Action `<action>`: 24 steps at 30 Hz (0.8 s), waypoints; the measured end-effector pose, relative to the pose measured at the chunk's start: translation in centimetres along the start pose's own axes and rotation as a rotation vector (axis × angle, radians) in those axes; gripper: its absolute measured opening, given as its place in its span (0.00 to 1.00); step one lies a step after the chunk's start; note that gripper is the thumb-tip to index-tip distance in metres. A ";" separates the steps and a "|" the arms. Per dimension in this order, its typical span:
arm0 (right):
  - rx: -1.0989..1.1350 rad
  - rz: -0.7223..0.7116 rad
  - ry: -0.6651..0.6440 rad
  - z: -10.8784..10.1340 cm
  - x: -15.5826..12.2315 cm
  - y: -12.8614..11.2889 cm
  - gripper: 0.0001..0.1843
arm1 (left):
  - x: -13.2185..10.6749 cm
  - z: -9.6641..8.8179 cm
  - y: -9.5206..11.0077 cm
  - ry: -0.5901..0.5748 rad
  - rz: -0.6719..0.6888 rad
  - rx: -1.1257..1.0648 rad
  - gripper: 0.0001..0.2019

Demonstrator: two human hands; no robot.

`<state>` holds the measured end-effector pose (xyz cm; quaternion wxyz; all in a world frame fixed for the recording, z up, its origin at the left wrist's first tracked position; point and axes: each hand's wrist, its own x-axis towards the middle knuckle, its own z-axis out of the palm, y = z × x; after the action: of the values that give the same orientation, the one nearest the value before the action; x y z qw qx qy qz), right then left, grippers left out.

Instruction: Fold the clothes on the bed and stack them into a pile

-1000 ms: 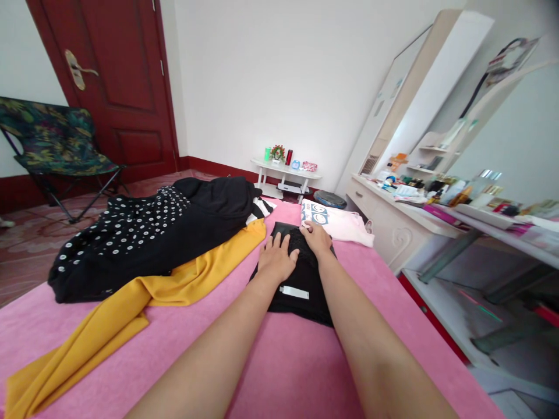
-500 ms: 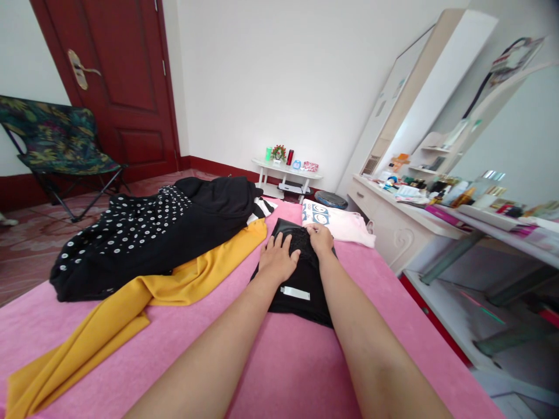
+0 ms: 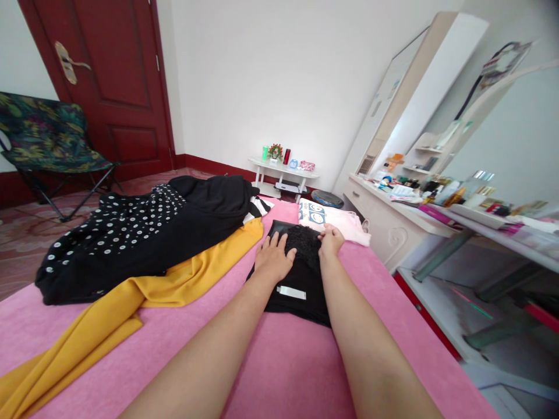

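A folded black lace garment [image 3: 301,273] with a white label lies on the pink bed cover [image 3: 279,361] in front of me. My left hand [image 3: 274,259] rests flat on its left half, fingers spread. My right hand [image 3: 331,240] sits at the garment's far right edge with its fingers curled onto the lace. Just beyond lies a folded pink-and-white top with a cartoon print [image 3: 332,219].
A yellow cloth [image 3: 131,302] stretches across the bed's left side, under a heap of black and polka-dot clothes [image 3: 144,227]. A cluttered white dressing table [image 3: 419,203] stands to the right. A small white side table [image 3: 283,174], a folding chair [image 3: 48,145] and a red door [image 3: 113,81] are behind.
My right hand slid rightward to the garment's far right edge, uncovering more lace. My left hand stayed flat. The camera shifted slightly.
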<state>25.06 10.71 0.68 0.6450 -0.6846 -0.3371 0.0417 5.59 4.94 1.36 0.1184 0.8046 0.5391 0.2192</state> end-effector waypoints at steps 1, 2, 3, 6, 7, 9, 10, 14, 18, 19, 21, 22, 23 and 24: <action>-0.009 0.007 -0.006 0.0 0.0 0.0 0.19 | 0.0 0.0 0.0 0.003 0.001 -0.001 0.32; -0.024 0.012 -0.020 0.0 0.0 0.0 0.18 | 0.0 0.1 0.0 0.004 0.000 -0.001 0.32; -0.044 0.013 -0.037 0.1 0.0 0.0 0.17 | 0.0 0.1 0.0 0.003 -0.001 -0.001 0.32; -0.114 0.015 -0.097 0.3 0.1 -0.2 0.14 | 0.0 0.0 0.0 -0.006 -0.001 0.000 0.32; -0.134 0.020 -0.116 0.4 0.2 -0.3 0.13 | 0.0 0.0 0.0 -0.007 -0.001 0.000 0.32; -0.159 0.044 -0.146 0.5 0.4 -0.4 0.09 | 0.0 0.0 0.0 -0.007 0.001 -0.001 0.31; -0.161 0.062 -0.154 0.5 0.5 -0.4 0.07 | 0.0 0.0 0.0 -0.006 0.002 -0.002 0.31; -0.078 0.152 -0.093 0.6 0.8 0.1 0.05 | 0.0 0.0 0.0 -0.004 0.005 -0.005 0.31; 0.105 0.248 0.011 0.5 0.6 0.2 0.07 | -0.1 0.0 -0.1 0.002 0.008 -0.006 0.31; 0.151 0.264 0.023 0.4 0.5 0.1 0.06 | -0.1 0.0 -0.1 0.004 0.008 -0.007 0.31; 0.239 0.283 0.036 0.2 0.4 -0.2 0.05 | -0.1 -0.1 -0.1 0.006 0.008 -0.009 0.31; 0.279 0.290 0.040 0.1 0.3 -0.4 0.05 | -0.1 -0.1 -0.1 0.006 0.009 -0.011 0.31; 0.317 0.295 0.046 -0.1 0.2 -0.5 0.05 | -0.1 -0.1 0.0 0.005 0.011 -0.013 0.31; 0.352 0.300 0.054 -0.2 0.2 -0.7 0.05 | -0.1 -0.1 0.0 0.004 0.012 -0.014 0.31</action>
<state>24.98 10.60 1.40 0.7497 -0.6049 -0.2021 0.1769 5.46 4.83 1.42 0.1217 0.8066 0.5328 0.2253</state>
